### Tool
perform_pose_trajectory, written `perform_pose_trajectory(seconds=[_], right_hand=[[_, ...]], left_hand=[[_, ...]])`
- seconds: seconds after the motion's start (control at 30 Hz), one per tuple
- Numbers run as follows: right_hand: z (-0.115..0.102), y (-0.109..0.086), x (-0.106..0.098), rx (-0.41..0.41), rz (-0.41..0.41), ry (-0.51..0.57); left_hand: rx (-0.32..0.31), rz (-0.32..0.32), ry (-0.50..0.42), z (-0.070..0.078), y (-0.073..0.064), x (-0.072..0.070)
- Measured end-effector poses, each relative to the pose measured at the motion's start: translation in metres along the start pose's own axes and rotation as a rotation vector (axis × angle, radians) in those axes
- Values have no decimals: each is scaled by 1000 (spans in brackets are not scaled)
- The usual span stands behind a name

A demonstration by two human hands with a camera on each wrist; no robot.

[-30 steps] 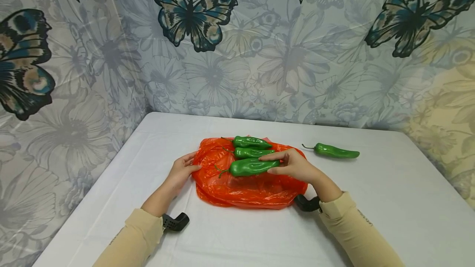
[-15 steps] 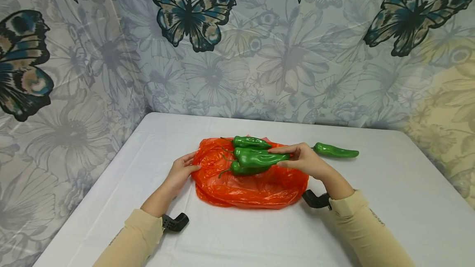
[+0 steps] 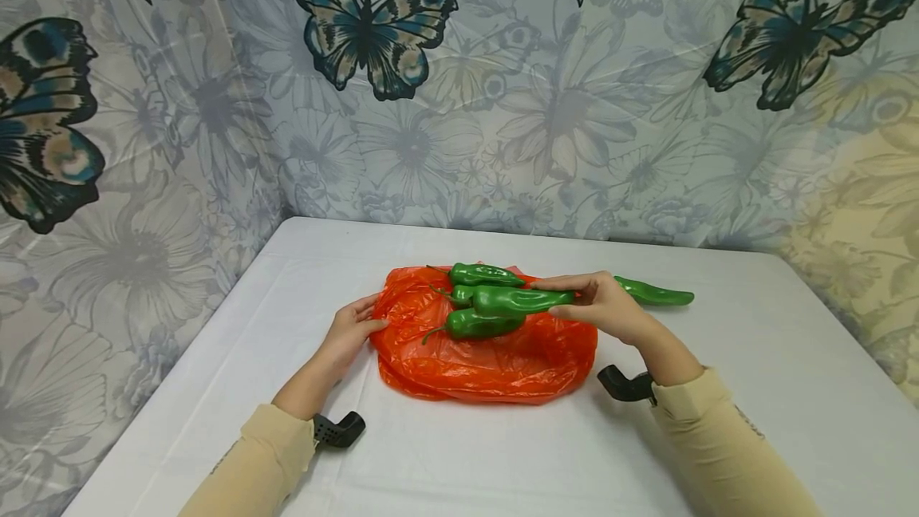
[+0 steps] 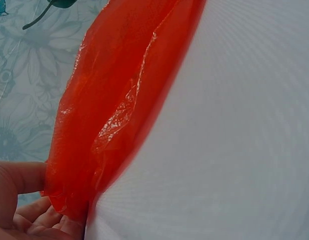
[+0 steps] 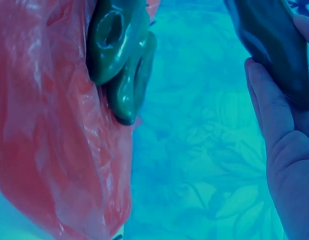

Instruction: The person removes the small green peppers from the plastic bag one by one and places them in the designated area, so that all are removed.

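A red plastic bag (image 3: pixel 488 377) lies flat on the table with three green peppers on it: a far one (image 3: pixel 488 274), a middle one partly hidden, and a near one (image 3: pixel 483 325). My left hand (image 3: pixel 349 333) pinches the bag's left edge between thumb and fingers, as the left wrist view shows at the bag's corner (image 4: pixel 69 195). My right hand (image 3: pixel 603 305) holds another green pepper (image 3: pixel 513 301) by its tip end, above the bag. In the right wrist view this held pepper (image 5: pixel 274 42) is apart from the peppers on the bag.
Another green pepper (image 3: pixel 656 294) lies on the white table (image 3: pixel 459 461) right of the bag, its stem end hidden behind my right hand. Behind the table hangs a butterfly-patterned cloth (image 3: pixel 445 158). Each wrist carries a black camera mount (image 3: pixel 341 430).
My right hand has lifted its pepper from the near side of the bag and moved it right and toward the back, uncovering the near pepper. My left hand stays at the bag's edge.
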State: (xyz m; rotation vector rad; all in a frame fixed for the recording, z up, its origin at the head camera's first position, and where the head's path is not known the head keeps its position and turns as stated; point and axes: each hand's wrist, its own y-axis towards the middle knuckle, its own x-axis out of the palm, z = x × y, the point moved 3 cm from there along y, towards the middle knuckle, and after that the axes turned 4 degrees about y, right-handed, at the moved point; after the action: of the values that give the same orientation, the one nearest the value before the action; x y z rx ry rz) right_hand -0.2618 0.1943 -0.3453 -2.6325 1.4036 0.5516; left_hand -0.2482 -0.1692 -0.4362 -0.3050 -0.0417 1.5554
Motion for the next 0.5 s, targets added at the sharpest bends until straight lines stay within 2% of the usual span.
perform_pose_trajectory(seconds=[0.33,0.5], right_hand=[[-2,-8,-4,-3,6,37],[-1,-15,-11,6,26,20]], left_hand=[[-3,1,0,0,0,-1],[-1,-4,0,0,0,0]])
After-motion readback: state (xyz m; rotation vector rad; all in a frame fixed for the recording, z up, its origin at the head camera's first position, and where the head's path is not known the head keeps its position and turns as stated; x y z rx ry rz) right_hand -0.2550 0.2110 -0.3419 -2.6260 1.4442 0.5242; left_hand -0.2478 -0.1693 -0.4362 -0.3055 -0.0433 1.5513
